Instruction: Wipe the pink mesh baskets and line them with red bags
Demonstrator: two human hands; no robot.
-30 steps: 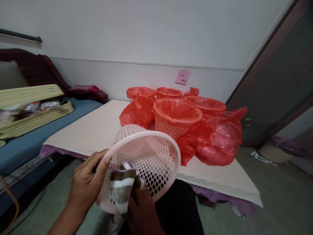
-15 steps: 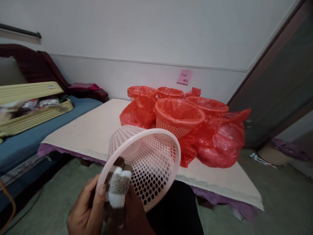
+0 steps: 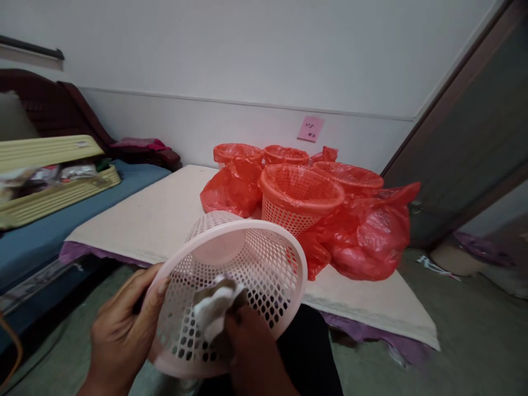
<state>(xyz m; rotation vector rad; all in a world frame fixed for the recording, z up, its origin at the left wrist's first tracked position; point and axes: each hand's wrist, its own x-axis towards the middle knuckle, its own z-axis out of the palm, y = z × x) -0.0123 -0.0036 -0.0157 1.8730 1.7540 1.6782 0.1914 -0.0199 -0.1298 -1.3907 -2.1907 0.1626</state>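
Left hand (image 3: 119, 335) grips the tilted pink basket (image 3: 243, 275) by its rim, mouth turned toward the right hand (image 3: 253, 352), which presses a clutched cloth (image 3: 214, 308) inside it.

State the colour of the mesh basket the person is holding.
Pale pink; the mesh basket shows best in the head view.

Red-lined baskets (image 3: 301, 199) and red bags (image 3: 371, 242) crowd a cream mat (image 3: 157, 214); pink note (image 3: 310, 128) on wall.
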